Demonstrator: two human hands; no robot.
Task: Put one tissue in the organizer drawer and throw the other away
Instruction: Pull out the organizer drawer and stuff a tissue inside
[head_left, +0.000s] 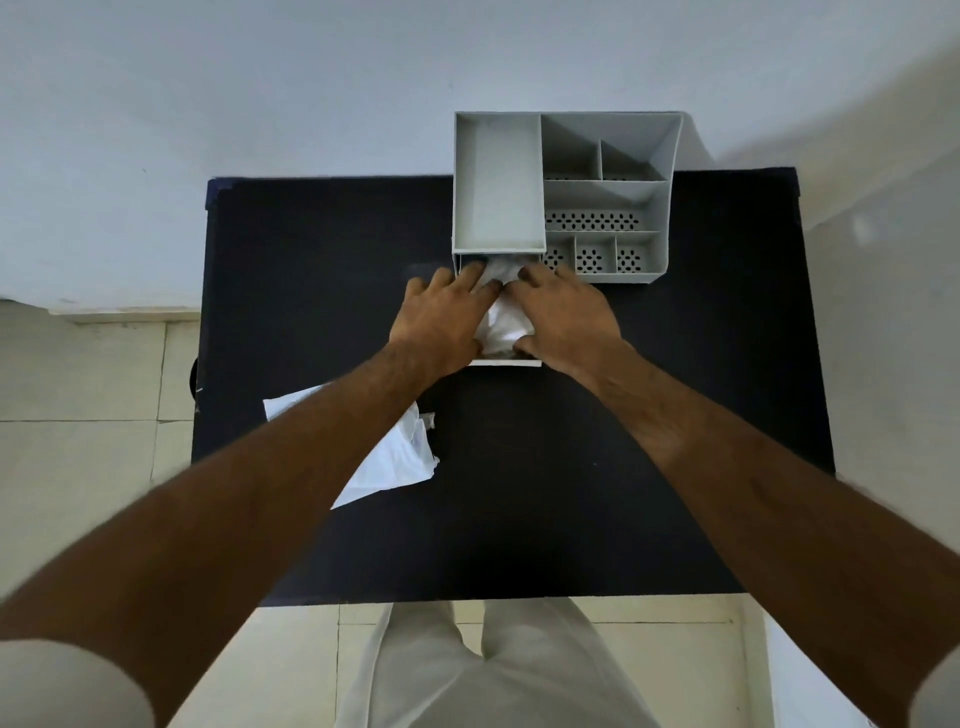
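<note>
A grey desk organizer (602, 202) stands at the back of the black table (597, 493). Its drawer (506, 362) is pulled out toward me. A crumpled white tissue (501, 325) lies inside the drawer. My left hand (441, 317) and my right hand (561, 317) both press down on this tissue, with their fingertips at the drawer's mouth under the organizer. A second white tissue (395, 462) lies flat on the table to the left, partly hidden under my left forearm.
The organizer has a large tray on the left and several small perforated compartments (595, 257) on the right. A white wall rises behind the table. Pale floor tiles (78, 457) surround it. A dark round object (194, 376) peeks out at the table's left edge.
</note>
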